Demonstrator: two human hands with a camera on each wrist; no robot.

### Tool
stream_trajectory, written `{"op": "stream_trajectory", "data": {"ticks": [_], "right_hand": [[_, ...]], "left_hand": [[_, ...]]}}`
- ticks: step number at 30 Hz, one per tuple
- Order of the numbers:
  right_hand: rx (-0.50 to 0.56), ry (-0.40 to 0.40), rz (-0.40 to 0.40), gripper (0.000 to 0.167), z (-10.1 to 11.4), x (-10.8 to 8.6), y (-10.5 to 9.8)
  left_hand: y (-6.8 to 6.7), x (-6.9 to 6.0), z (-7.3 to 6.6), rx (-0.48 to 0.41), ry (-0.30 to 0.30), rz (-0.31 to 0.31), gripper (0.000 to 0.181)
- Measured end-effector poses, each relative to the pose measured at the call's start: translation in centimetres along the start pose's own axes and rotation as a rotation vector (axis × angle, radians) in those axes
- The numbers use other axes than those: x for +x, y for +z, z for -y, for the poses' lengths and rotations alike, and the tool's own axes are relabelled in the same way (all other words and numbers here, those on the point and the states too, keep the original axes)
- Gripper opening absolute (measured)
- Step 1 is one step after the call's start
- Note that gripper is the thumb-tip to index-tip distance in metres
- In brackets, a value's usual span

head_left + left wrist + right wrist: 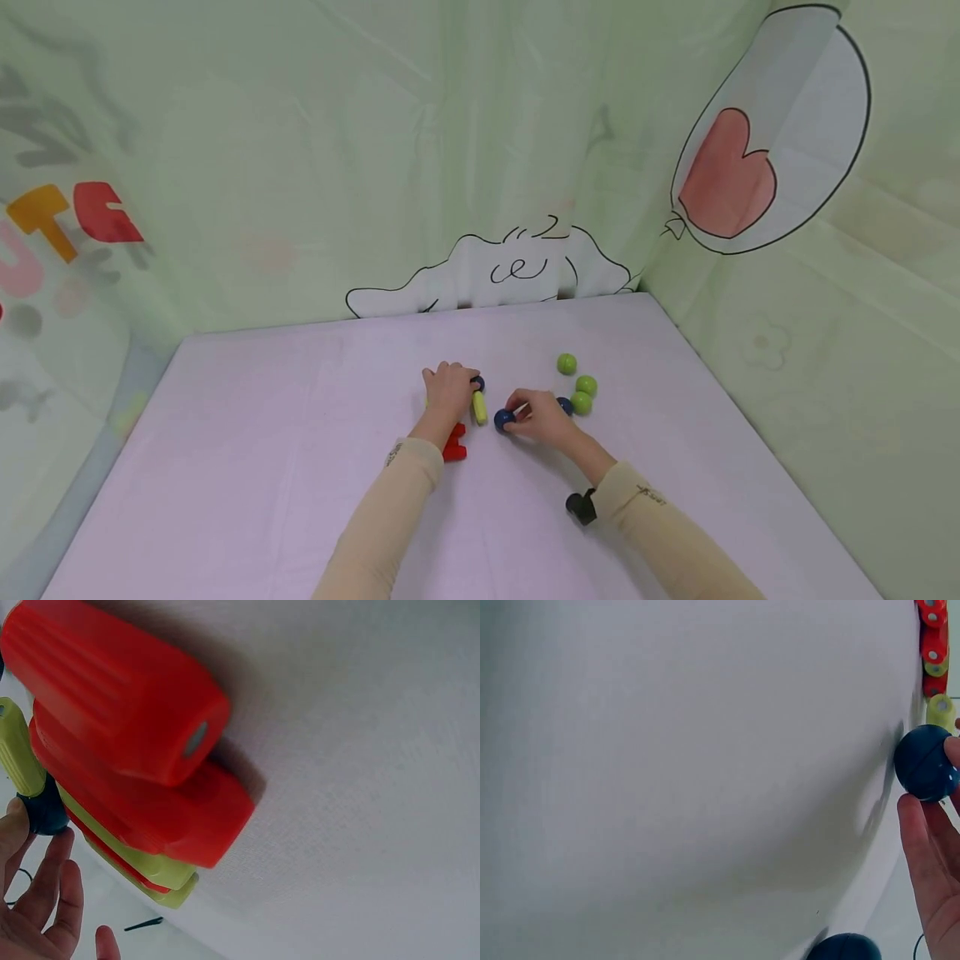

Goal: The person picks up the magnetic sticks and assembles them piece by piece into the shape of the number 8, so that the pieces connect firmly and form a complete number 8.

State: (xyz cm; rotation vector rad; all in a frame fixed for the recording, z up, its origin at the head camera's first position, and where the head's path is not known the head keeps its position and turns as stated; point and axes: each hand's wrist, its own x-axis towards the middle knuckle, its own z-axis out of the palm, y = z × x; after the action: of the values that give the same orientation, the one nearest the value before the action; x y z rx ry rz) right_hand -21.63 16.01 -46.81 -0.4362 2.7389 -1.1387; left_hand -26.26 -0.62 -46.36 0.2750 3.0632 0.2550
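My left hand (448,390) pinches a dark blue ball (46,812) between thumb and fingers. A yellow-green magnetic stick (480,408) touches that ball. Beside this hand lie chunky red magnetic sticks (120,690) with metal-tipped ends, bunched with more yellow-green sticks (169,871); in the head view the left hand and wrist partly cover the bunch. My right hand (542,419) holds another dark blue ball (505,420) by thumb and fingertips, just right of the yellow-green stick and low over the table. Whether this ball touches the table cannot be told.
Behind the right hand lies a further blue ball (564,406), close to two green balls (582,403). A third green ball (567,363) sits farther back. A black device (581,507) is at the right cuff. Printed curtains (300,167) stand around the pale table (225,467).
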Motion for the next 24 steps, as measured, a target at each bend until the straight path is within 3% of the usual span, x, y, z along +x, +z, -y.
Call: {"op": "stream_trajectory", "data": {"ticks": [11, 24], "right_hand": [[0.019, -0.044, 0.09, 0.02, 1.0, -0.2, 1.3], [0.0, -0.057, 0.07, 0.02, 1.9, 0.0, 2.0]], "left_hand": [[-0.3, -0.3, -0.1, 0.009, -0.001, 0.005, 0.033], [-0.3, -0.3, -0.1, 0.013, 0.005, -0.001, 0.033]]}}
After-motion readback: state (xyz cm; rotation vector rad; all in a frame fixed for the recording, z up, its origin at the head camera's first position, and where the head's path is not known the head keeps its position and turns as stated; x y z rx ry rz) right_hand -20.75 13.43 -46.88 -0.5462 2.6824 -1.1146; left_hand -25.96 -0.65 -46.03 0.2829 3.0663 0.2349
